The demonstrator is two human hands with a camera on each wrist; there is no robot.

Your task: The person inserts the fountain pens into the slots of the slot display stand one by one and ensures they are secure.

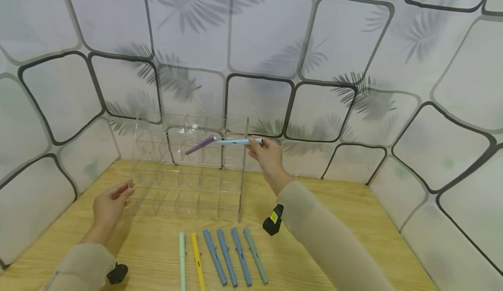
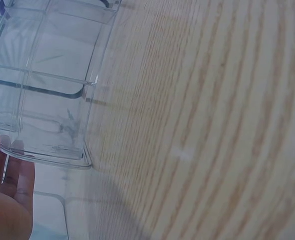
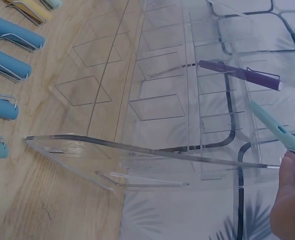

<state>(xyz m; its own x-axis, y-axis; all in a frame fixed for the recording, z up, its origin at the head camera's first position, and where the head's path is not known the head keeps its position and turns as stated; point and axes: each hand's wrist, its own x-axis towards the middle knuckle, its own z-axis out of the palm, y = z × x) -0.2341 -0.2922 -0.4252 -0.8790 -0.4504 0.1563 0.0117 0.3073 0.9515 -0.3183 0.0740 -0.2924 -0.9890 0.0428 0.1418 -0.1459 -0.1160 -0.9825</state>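
Observation:
A clear stepped display rack [image 1: 242, 175] stands on the wooden table. My left hand [image 1: 109, 206] grips the edge of its left side panel, thumb and fingers on either side of the plastic [image 2: 52, 161]. Near the rack's upper right, my right hand [image 1: 271, 157] pinches a light blue pen [image 1: 235, 142] by one end. That pen lies nearly level, its free end pointing left over the top tiers. A purple pen [image 1: 200, 145] rests slanted across the upper part of the rack, close to the light blue pen's tip.
In front of the rack lies a row of pens: a pale green pen [image 1: 182, 256], a yellow pen [image 1: 197, 260], three blue pens [image 1: 227, 258] and a grey-green pen [image 1: 256, 256]. A patterned curtain [image 1: 267, 42] closes off the back and sides of the table [image 1: 334, 221].

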